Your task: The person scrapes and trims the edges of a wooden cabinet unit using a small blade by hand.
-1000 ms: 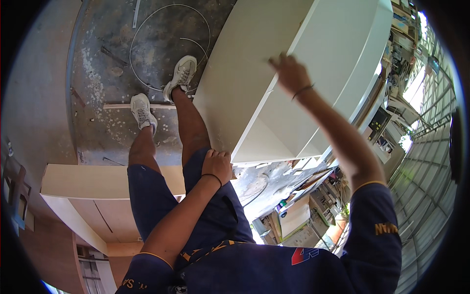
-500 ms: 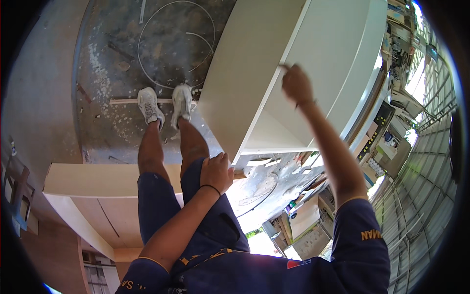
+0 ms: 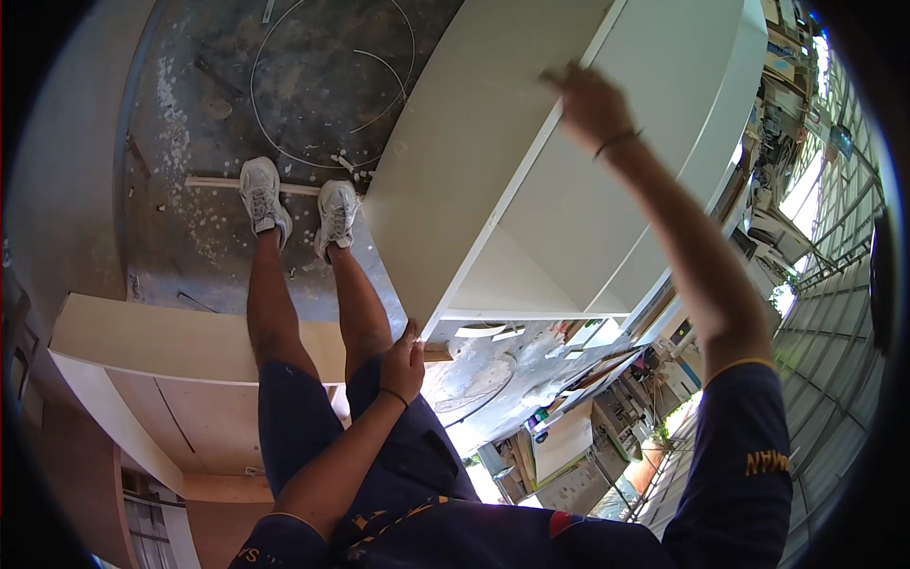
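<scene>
A large white cabinet [image 3: 531,247] with open compartments lies tilted across the view, right of my feet. My right hand [image 3: 594,109] is raised at the front edge of its side panel [image 3: 455,142]. One finger stretches past that edge over the panel, while the others look curled; motion smears them, and whether anything is in them is hidden. My left hand [image 3: 403,368] is low, in front of my thigh, with its fingers extended up to the panel's near corner. It holds nothing that I can see, and contact with the corner is unclear.
A second, wood-coloured cabinet [image 3: 199,346] stands at the left by my legs. On the stained floor are a thin wooden strip [image 3: 213,182] near my shoes and a large loop of thin strip [image 3: 256,104]. Boards and clutter [image 3: 569,436] lie beyond the white cabinet.
My right hand has moved up and slightly right, farther along the panel's edge. My left hand has gone from resting on my thigh to the cabinet corner, its fingers straightening. My right foot has shifted.
</scene>
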Available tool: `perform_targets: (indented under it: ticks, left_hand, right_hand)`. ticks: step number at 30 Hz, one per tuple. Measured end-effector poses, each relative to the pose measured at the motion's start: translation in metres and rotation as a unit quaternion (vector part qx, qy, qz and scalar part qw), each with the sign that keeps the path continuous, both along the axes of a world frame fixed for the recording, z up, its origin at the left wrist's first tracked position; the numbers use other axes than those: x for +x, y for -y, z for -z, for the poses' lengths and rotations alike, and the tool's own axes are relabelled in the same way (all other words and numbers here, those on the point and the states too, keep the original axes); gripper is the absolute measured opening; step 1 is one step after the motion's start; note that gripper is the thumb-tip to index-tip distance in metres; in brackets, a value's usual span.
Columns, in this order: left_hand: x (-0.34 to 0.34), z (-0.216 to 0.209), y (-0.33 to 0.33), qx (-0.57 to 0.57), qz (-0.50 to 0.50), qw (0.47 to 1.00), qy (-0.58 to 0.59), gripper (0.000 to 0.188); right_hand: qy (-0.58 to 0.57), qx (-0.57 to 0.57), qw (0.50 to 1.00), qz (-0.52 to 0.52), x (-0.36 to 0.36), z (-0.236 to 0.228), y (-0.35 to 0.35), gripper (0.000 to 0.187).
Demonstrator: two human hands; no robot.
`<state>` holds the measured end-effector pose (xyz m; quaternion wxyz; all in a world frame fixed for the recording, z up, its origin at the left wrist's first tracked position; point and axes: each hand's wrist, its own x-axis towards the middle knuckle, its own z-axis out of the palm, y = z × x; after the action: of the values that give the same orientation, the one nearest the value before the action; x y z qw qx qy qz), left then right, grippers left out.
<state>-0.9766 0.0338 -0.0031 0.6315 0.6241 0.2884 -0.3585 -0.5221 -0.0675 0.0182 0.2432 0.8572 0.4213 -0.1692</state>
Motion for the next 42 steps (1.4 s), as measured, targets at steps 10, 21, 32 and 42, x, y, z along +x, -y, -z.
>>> perform_targets:
  ticks: [10, 21, 32, 42]
  left_hand:
    - [-0.035, -0.003, -0.017, -0.170, -0.476, 0.795, -0.335, 0.056]
    - [-0.063, 0.004, -0.043, -0.107, -0.478, 0.808, -0.328, 0.052]
    - [-0.120, 0.011, -0.072, -0.121, -0.526, 0.763, -0.357, 0.056]
    - [-0.122, 0.012, -0.037, -0.132, -0.447, 0.806, -0.364, 0.053]
  right_hand:
    - [-0.215, -0.072, 0.973, 0.029, -0.216, -0.002, -0.027, 0.028]
    - [-0.046, -0.048, 0.998, 0.015, -0.078, 0.001, -0.008, 0.043]
    - [-0.186, -0.026, 0.958, 0.217, -0.317, -0.024, -0.057, 0.026]
    - [0.051, -0.115, 0.992, 0.007, 0.003, -0.008, -0.011, 0.049]
